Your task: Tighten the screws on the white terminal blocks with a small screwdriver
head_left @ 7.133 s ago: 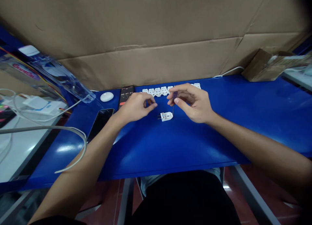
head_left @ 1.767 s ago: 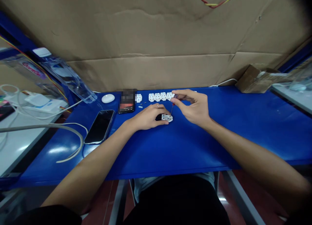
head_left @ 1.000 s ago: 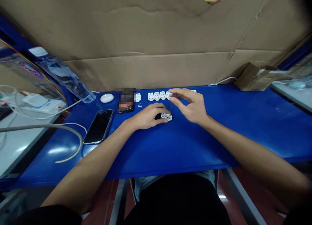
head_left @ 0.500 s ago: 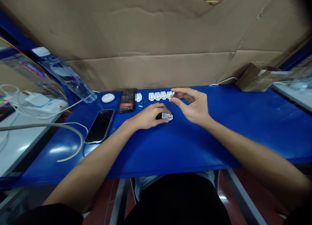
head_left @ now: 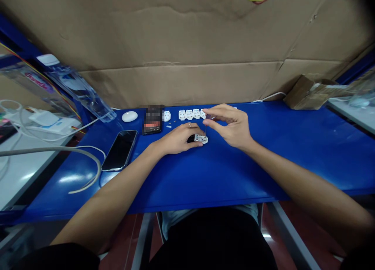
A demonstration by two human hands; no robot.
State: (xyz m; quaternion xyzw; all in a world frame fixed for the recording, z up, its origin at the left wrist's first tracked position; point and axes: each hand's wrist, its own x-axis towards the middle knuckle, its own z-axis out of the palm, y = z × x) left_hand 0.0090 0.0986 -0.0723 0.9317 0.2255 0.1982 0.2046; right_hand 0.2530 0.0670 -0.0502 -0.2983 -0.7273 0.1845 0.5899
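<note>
A small white plastic module (head_left: 201, 139) with metal parts lies on the blue tabletop, pinched between the thumb and fingers of my left hand (head_left: 179, 139). Above it, my right hand (head_left: 231, 123) grips a small screwdriver (head_left: 208, 117) between thumb and fingertips. The screwdriver's thin shaft points down at the module's right end; whether its tip sits on a screw is too small to tell. Several similar white modules (head_left: 189, 114) stand in a row behind my hands, the right end of the row partly covered by my right hand.
Left of my hands lie a dark phone (head_left: 120, 151), a second phone (head_left: 152, 120) with a lit screen and a white mouse (head_left: 129, 116). A clear bottle (head_left: 80, 90) leans at the left. A cardboard box (head_left: 304, 92) sits at the back right. Cables (head_left: 88, 157) cross the left side.
The fingers of my right hand have shifted slightly around the screwdriver's handle, and the hand has moved a little. My left hand and the module stay in place.
</note>
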